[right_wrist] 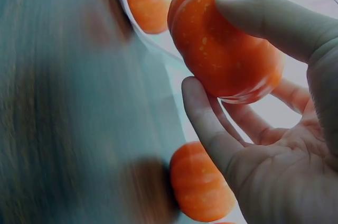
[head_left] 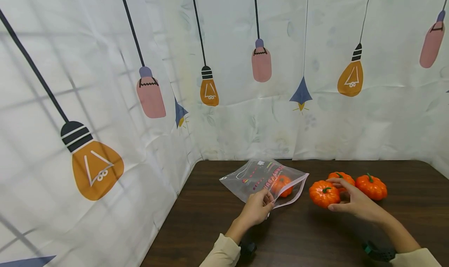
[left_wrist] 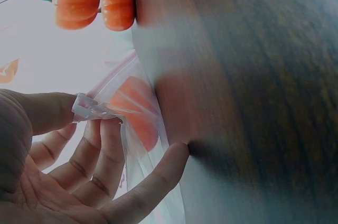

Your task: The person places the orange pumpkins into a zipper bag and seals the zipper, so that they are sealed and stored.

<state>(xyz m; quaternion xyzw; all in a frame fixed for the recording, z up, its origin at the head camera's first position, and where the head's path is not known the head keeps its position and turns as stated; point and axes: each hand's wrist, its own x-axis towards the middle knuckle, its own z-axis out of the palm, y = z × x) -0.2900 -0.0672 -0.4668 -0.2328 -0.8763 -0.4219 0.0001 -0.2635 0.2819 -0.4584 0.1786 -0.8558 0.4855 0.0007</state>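
At lower centre, the left hand (head_left: 258,207) pinches the bag (head_left: 242,178) at its mouth, one pumpkin (head_left: 282,185) already inside. At lower right, the right hand (head_left: 359,203) grips a second pumpkin (head_left: 323,193); a third pumpkin (head_left: 340,176) and fourth pumpkin (head_left: 372,187) remain on the bench (head_left: 301,237).

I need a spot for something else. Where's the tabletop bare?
The table is bare left of the bag, between the left hand and right hand towards the near side, and right of the two unheld pumpkins. It's crowded where the held pumpkin nears those two.
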